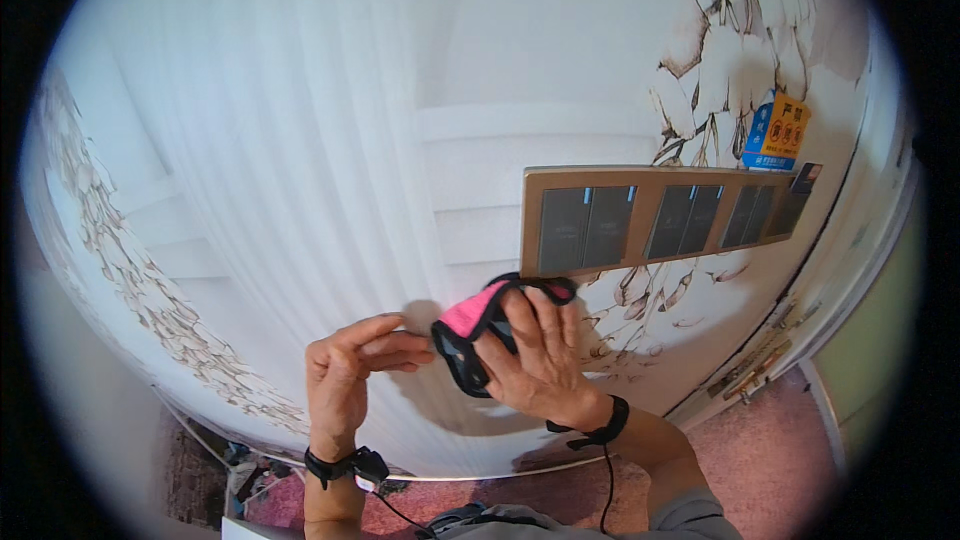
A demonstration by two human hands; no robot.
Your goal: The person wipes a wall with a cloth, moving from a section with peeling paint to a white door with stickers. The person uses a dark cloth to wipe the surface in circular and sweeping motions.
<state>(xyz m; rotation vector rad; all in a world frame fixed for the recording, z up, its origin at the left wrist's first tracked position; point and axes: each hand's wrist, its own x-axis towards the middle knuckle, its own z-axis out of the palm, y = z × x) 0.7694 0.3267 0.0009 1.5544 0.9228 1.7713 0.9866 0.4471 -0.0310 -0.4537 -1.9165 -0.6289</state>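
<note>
My right hand [536,360] grips a pink cloth with black edging [472,313], partly bunched under the fingers, against the wall just below the left end of a switch panel. The panel has a brown-gold frame [529,221] and dark grey rocker switches [585,229], several with small blue lit marks. To the left of the cloth, my left hand [367,352] is raised near the wall with nothing in it, fingers partly bent and apart. Both wrists wear black straps with cables.
The wall [337,127] bears a printed curtain and feather pattern. A blue and orange sticker with writing [780,131] sits above the panel, and a card [807,177] at its right end. A door frame with a metal latch plate [757,371] stands at right, over reddish floor [757,457]. Assorted items [251,472] lie lower left.
</note>
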